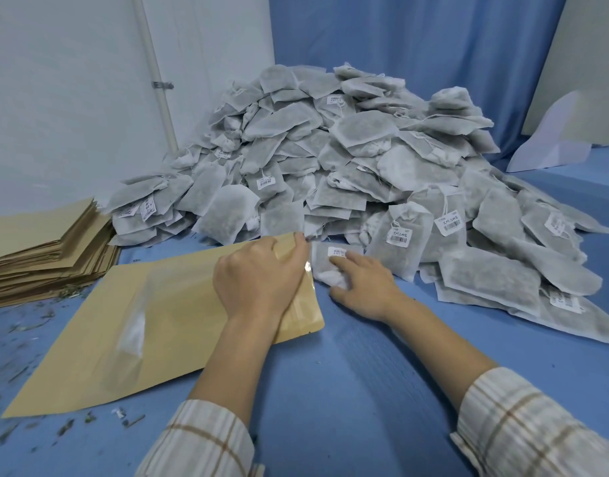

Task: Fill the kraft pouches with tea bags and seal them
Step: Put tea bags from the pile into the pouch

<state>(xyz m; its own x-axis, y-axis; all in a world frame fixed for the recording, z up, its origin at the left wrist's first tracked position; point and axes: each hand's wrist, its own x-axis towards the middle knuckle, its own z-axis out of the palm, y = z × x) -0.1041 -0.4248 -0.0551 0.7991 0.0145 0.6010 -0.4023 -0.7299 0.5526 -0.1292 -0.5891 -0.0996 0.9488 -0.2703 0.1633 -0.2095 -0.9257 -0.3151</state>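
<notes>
Both my hands worked at the mouth of one kraft pouch [165,325], right at the foot of the tea bag pile [347,160].

The pouch lay flat on the blue table [382,390], long axis running from near-left to far-right, its open mouth towards the pile and its clear window strip across the middle. My left hand [261,280] pinched the mouth's upper edge; my right hand [365,287] gripped a tea bag [325,266] just beside that opening. Its white tag [338,252] carried a barcode; I couldn't read the print. Spare pouches [44,253] sat stacked at far left.
</notes>
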